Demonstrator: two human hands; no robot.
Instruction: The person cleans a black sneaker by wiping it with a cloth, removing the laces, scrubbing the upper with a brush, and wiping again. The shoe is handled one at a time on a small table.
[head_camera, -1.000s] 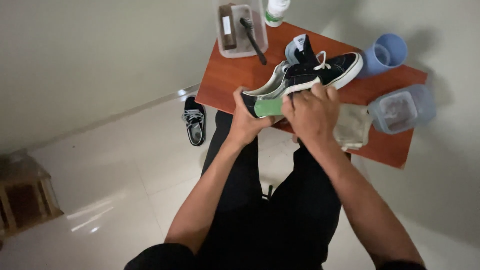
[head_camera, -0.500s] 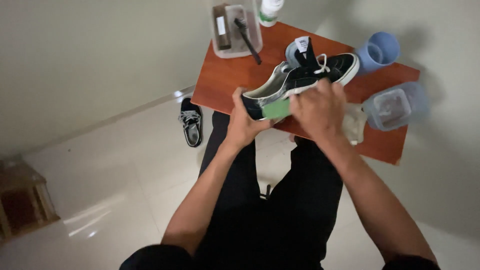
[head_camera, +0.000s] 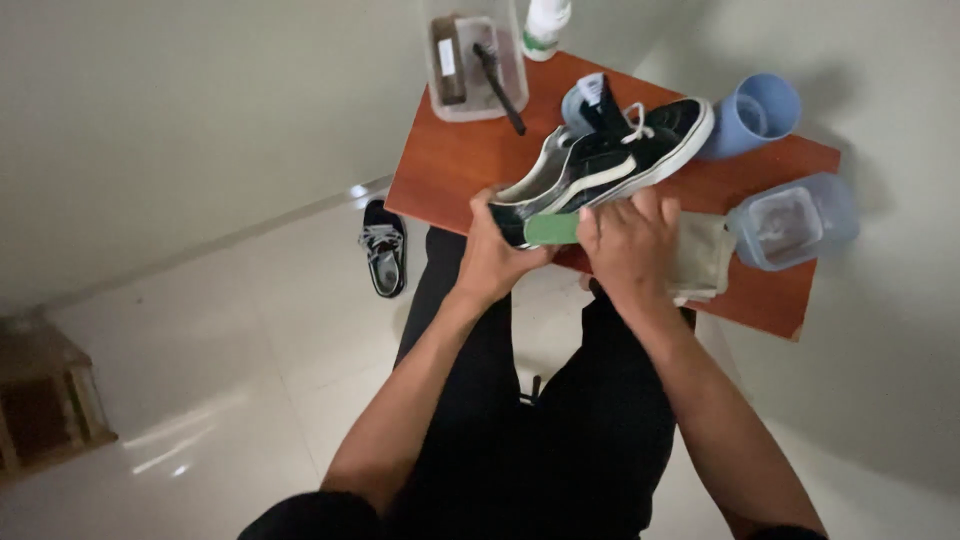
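At the surface's (head_camera: 450, 165) near edge, the left hand (head_camera: 497, 258) gripped the shoe's (head_camera: 600, 165) heel; the right hand (head_camera: 628, 243) pinched a green pad (head_camera: 552, 229).

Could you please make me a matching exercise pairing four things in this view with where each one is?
Things:
1. black sneaker
2. green pad
3. second shoe
4. blue cup

Places:
A. on the floor beside the table
B. standing at the table's far edge
C. gripped at the heel by the left hand
D. pressed to the heel by the right hand

Pairs: 1-C, 2-D, 3-A, 4-B
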